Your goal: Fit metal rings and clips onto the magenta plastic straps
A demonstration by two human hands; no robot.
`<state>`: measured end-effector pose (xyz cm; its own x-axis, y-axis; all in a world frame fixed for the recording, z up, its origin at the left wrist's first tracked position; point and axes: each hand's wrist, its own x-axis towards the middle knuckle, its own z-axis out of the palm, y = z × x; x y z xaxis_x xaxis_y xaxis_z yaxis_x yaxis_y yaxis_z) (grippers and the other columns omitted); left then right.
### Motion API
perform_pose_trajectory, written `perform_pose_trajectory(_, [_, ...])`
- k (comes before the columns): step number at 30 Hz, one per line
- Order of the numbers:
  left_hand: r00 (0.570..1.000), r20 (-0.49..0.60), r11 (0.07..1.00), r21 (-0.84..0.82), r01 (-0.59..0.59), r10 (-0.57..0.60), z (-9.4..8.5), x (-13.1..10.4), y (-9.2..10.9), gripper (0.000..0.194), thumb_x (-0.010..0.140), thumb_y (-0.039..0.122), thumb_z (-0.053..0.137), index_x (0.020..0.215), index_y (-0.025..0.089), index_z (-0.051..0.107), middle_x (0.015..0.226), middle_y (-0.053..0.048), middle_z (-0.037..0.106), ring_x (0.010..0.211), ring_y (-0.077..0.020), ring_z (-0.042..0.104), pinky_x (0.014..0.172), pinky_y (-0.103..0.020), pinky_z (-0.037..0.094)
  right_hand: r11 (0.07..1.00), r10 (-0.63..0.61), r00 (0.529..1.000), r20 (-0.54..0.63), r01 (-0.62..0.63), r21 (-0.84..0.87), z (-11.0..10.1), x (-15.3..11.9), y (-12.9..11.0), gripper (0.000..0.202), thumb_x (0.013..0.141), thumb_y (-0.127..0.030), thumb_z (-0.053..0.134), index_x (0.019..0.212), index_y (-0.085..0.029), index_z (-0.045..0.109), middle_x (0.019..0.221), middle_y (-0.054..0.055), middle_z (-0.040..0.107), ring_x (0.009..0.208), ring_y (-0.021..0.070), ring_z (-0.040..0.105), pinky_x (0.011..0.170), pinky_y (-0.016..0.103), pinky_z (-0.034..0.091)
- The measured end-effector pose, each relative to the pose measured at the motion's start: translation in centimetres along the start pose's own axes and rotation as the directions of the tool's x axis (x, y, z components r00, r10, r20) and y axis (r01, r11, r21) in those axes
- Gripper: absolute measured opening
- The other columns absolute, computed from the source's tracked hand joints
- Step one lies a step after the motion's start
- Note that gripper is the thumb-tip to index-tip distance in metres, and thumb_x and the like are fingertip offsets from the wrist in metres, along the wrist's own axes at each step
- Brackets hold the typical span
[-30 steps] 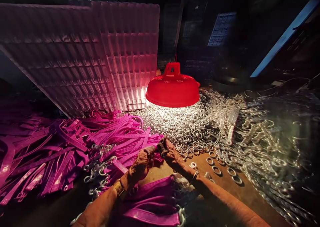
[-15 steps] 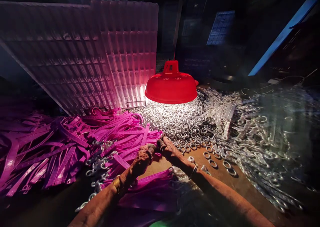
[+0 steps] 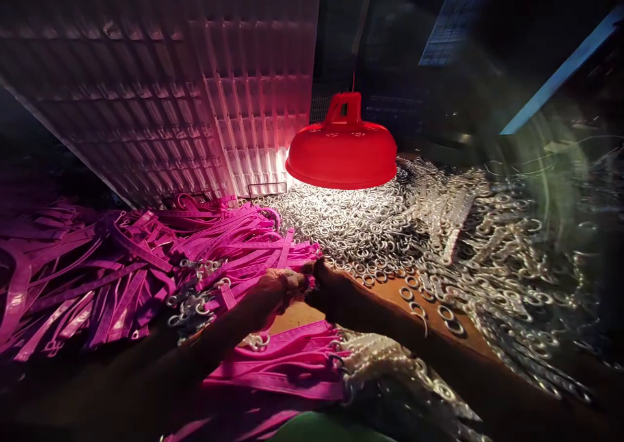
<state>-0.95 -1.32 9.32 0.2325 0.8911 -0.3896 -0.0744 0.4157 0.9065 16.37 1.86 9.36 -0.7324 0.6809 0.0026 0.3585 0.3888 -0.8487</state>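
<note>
My left hand (image 3: 285, 287) and my right hand (image 3: 322, 286) meet at the middle, just in front of the heap of magenta straps (image 3: 253, 234). The fingers of both are closed. A small magenta piece (image 3: 310, 282) shows between the fingertips, pinched by my left hand. What my right fingers grip is hidden in shadow. Below my hands lies a second bundle of magenta straps (image 3: 287, 364), with metal rings at its right end. Behind my hands spreads a large pile of silver rings (image 3: 341, 224).
A red lamp (image 3: 344, 156) hangs low over the rings. A ribbed translucent panel (image 3: 253, 97) leans at the back left. Metal chains (image 3: 507, 286) cover the right side, and more chain (image 3: 390, 357) lies under my right forearm. Loose rings (image 3: 451, 320) rest on the brown surface.
My hands stay close together with fingers closed, and my forearms are now in shadow. The view has shifted slightly, and the lamp looks larger. More of the near magenta bundle is lit.
</note>
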Motion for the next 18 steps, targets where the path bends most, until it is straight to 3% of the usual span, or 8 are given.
perform_pose_trajectory(3, [0.99, 0.102, 0.991, 0.099, 0.092, -0.102, 0.2, -2.3, 0.9, 0.031, 0.067, 0.043, 0.066, 0.061, 0.014, 0.058, 0.043, 0.009, 0.036, 0.037, -0.0037, 0.023, 0.038, -0.023, 0.011, 0.993, 0.007, 0.998, 0.055, -0.001, -0.114, 0.9, -3.8, -1.8, 0.026, 0.093, -0.033, 0.041, 0.113, -0.016, 0.043, 0.059, -0.005, 0.047, 0.045, 0.0067, 0.032, 0.043, 0.02, 0.024])
perform_pose_trajectory(6, [0.961, 0.168, 0.964, 0.188, 0.186, -0.218, 1.1, -4.5, 0.5, 0.035, 0.065, 0.046, 0.068, 0.062, 0.012, 0.065, 0.043, 0.006, 0.04, 0.04, -0.005, 0.027, 0.04, -0.024, 0.014, 0.974, -0.025, 0.998, 0.065, 0.039, -0.223, 2.4, -7.9, -2.3, 0.034, 0.093, -0.032, 0.046, 0.122, -0.017, 0.041, 0.074, 0.002, 0.058, 0.058, 0.0105, 0.044, 0.052, 0.023, 0.032])
perform_pose_trajectory(9, [0.949, 0.22, 0.971, 0.13, 0.2, -0.225, 1.7, -6.0, -1.3, 0.039, 0.066, 0.05, 0.068, 0.061, 0.011, 0.066, 0.048, 0.003, 0.046, 0.045, -0.006, 0.03, 0.045, -0.024, 0.018, 0.945, -0.009, 0.999, 0.049, 0.025, -0.327, 3.7, -10.7, -2.2, 0.04, 0.09, -0.031, 0.051, 0.126, -0.019, 0.042, 0.086, 0.008, 0.06, 0.071, 0.0159, 0.051, 0.056, 0.024, 0.034])
perform_pose_trajectory(12, [0.93, 0.265, 0.966, 0.095, 0.239, -0.256, 2.1, -7.1, -3.0, 0.04, 0.072, 0.05, 0.065, 0.059, 0.012, 0.06, 0.048, 0.005, 0.042, 0.045, -0.0053, 0.027, 0.044, -0.024, 0.017, 0.968, 0.061, 0.985, 0.164, -0.018, -0.252, 4.6, -11.5, -2.1, 0.025, 0.089, -0.024, 0.049, 0.114, -0.019, 0.047, 0.075, 0.002, 0.057, 0.058, 0.0104, 0.041, 0.049, 0.022, 0.026])
perform_pose_trajectory(14, [0.909, 0.281, 0.952, 0.084, 0.295, -0.307, 2.3, -7.9, -3.5, 0.042, 0.072, 0.051, 0.065, 0.057, 0.014, 0.055, 0.048, 0.006, 0.039, 0.044, -0.0052, 0.027, 0.043, -0.023, 0.016, 0.981, 0.041, 0.973, 0.226, 0.003, -0.192, 5.3, -11.3, -2.0, 0.024, 0.086, -0.018, 0.048, 0.109, -0.018, 0.045, 0.068, -0.002, 0.053, 0.052, 0.0078, 0.032, 0.047, 0.023, 0.021])
perform_pose_trajectory(18, [0.882, 0.284, 0.92, 0.004, 0.391, -0.376, 3.3, -9.5, -3.9, 0.047, 0.067, 0.058, 0.067, 0.059, 0.014, 0.053, 0.049, 0.005, 0.041, 0.043, -0.0055, 0.031, 0.042, -0.022, 0.018, 0.993, 0.082, 0.967, 0.241, -0.058, -0.107, 6.5, -11.2, -2.2, 0.02, 0.085, -0.02, 0.045, 0.104, -0.015, 0.043, 0.06, -0.005, 0.045, 0.048, 0.0066, 0.023, 0.045, 0.024, 0.016])
